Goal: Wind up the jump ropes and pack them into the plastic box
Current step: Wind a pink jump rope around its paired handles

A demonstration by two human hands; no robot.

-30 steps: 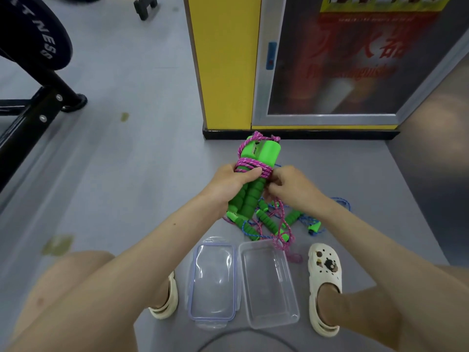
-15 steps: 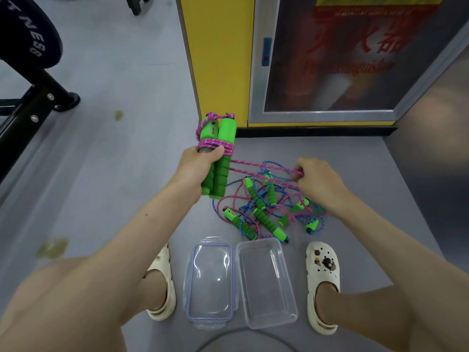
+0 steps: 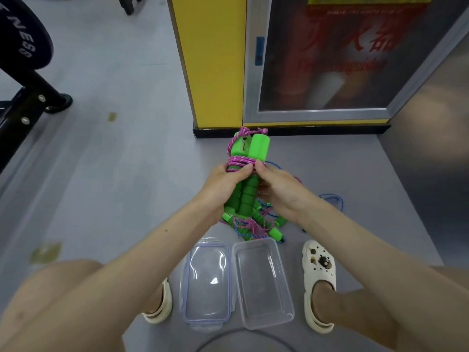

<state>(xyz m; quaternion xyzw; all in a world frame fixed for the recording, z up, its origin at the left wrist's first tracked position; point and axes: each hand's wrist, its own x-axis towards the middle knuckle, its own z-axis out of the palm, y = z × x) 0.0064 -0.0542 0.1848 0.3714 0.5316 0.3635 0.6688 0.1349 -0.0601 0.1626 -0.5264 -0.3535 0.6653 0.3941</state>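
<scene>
left hand (image 3: pixel 220 185), right hand (image 3: pixel 281 191) grip jump rope (image 3: pixel 256 148); plastic box (image 3: pixel 261 283) beside lid (image 3: pixel 206 283)

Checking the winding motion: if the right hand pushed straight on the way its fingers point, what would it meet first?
The pink braided rope wound round the pair of green foam handles; the right hand seems to pinch it, beside the left hand.
</scene>
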